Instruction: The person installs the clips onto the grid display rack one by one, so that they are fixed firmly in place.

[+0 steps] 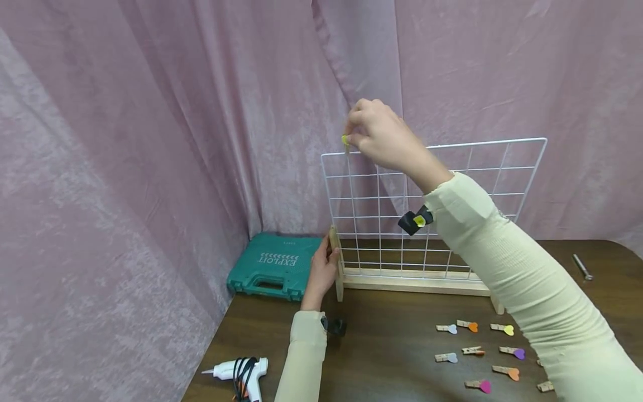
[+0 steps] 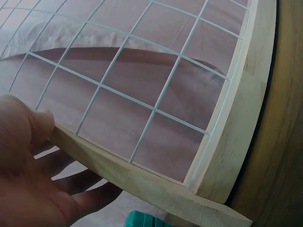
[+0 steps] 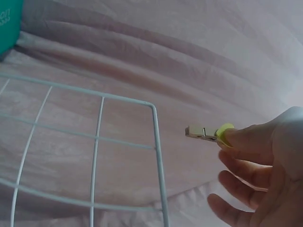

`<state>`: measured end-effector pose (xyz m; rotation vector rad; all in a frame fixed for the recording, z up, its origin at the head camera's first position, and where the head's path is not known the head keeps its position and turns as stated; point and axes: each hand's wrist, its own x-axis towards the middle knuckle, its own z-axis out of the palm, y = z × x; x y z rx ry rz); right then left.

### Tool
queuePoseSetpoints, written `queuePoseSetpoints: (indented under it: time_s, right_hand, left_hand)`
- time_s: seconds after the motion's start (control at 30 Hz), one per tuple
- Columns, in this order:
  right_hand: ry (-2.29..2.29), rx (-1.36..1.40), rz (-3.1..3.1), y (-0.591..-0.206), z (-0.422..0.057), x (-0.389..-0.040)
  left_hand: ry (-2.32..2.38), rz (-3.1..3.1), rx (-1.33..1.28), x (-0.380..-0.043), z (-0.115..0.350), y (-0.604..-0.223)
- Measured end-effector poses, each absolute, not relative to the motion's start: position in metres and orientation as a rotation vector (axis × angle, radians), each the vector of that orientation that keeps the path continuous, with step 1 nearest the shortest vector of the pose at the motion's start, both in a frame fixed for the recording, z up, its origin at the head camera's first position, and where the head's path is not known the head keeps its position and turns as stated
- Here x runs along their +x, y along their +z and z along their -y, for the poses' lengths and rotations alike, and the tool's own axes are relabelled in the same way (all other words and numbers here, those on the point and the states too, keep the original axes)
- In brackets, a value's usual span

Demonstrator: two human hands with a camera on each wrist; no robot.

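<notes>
My right hand is raised over the top left corner of a white wire grid. Between thumb and index finger it pinches a small wooden clothespin by its yellow heart end. In the right wrist view the clothespin's tip points toward the grid, a gap apart from the corner wire. Down at the grid's left side, my left hand holds the upright wooden post of the stand. Its thumb lies on one side of the post and the fingers reach behind.
Several heart clothespins in assorted colours lie on the brown table at front right. A green tool case sits left of the stand. A white glue gun lies front left, a metal bolt far right. Pink curtain hangs behind.
</notes>
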<state>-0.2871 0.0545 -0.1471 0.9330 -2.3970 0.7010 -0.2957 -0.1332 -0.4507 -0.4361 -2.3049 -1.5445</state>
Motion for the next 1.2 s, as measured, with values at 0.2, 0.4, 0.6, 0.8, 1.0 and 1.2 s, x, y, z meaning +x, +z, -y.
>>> queuePoseSetpoints:
  time_s: [0.2,0.4,0.6,0.8,1.0,1.2]
  right_hand:
    - [0.696,0.904,2.37,-0.143,-0.037,-0.298]
    - [0.701,0.912,2.401,-0.138,-0.021,-0.308]
    - [0.688,0.871,2.451,-0.137,-0.012,-0.31]
    - [0.695,0.827,2.499,-0.141,-0.011,-0.311]
    - [0.712,0.819,2.495,-0.148,-0.012,-0.314]
    - [0.73,0.779,2.52,-0.15,-0.013,-0.313]
  left_hand:
    - [-1.522,2.271,-0.443,-0.295,0.137,-0.45]
    - [-1.484,2.295,-0.405,-0.293,0.139,-0.448]
    - [-1.483,2.301,-0.4,-0.294,0.139,-0.447]
    - [-1.498,2.333,-0.375,-0.294,0.137,-0.447]
    - [-1.502,2.345,-0.359,-0.293,0.134,-0.446]
    - [-1.491,2.347,-0.352,-0.292,0.131,-0.446]
